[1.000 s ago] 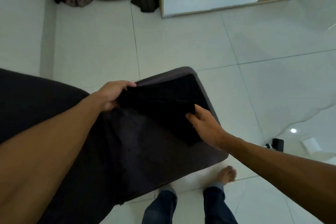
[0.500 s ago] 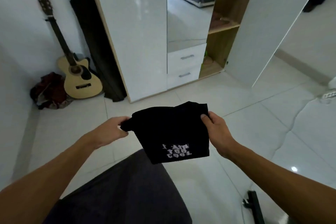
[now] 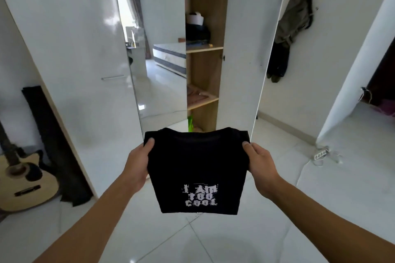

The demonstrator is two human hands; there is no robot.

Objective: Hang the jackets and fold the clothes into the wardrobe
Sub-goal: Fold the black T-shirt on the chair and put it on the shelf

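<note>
A folded black T-shirt (image 3: 196, 164) with white lettering hangs in the air in front of me. My left hand (image 3: 137, 164) grips its left edge, thumb on top. My right hand (image 3: 259, 164) grips its right edge the same way. Straight ahead stands the white wardrobe (image 3: 70, 53) with a mirror panel and one door (image 3: 252, 49) swung open. Its wooden shelves (image 3: 203, 49) show folded dark clothes on the upper one and a brown item lower down.
A guitar (image 3: 23, 179) and a black board (image 3: 49, 139) lean against the wall at the left. Dark garments (image 3: 292, 25) hang on the wall to the right of the open door. A white power strip (image 3: 320, 153) lies on the tiled floor at the right.
I lifted the folded T-shirt off the dark mattress and turned to face the wardrobe. The wardrobe now looks closer and the shirt is held higher.
</note>
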